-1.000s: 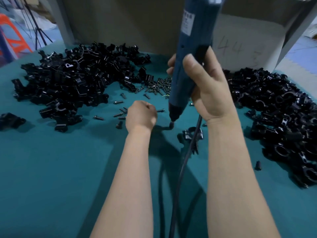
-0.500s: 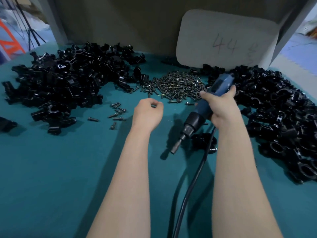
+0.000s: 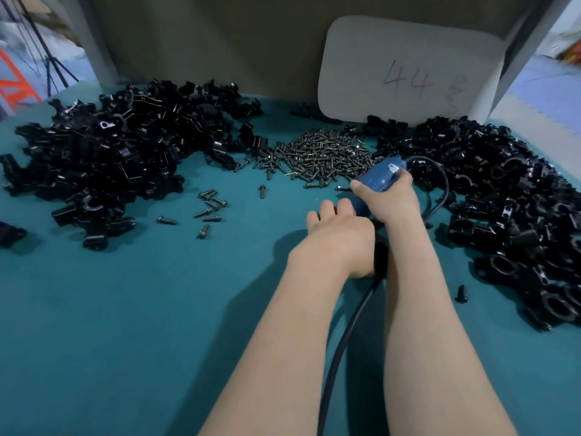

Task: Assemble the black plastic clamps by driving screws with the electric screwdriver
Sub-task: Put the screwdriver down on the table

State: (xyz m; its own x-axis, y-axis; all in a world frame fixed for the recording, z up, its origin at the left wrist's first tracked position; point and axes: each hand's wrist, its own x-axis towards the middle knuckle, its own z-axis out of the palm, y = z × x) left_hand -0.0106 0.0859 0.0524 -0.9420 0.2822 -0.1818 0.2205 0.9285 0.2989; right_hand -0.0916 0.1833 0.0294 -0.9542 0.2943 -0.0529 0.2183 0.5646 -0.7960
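The right hand (image 3: 394,202) grips the blue electric screwdriver (image 3: 379,177), laid low with its tail toward 1 o'clock. The left hand (image 3: 341,234) sits just at its 8 o'clock, fingers bent out of sight over a black clamp (image 3: 381,258); whether it holds the piece I cannot tell. On the teal table (image 3: 125,309), the screws (image 3: 320,155) lie heaped at 12 o'clock, with clamp piles at 10 (image 3: 119,152) and 3 (image 3: 509,190).

A single wide-angle view from the person's head, facing forward and down over the teal table (image 3: 94,341); the left hand (image 3: 339,234) and right hand (image 3: 390,202) sit near the lens, right of centre; the grey card (image 3: 408,67) stands farthest, upper right.
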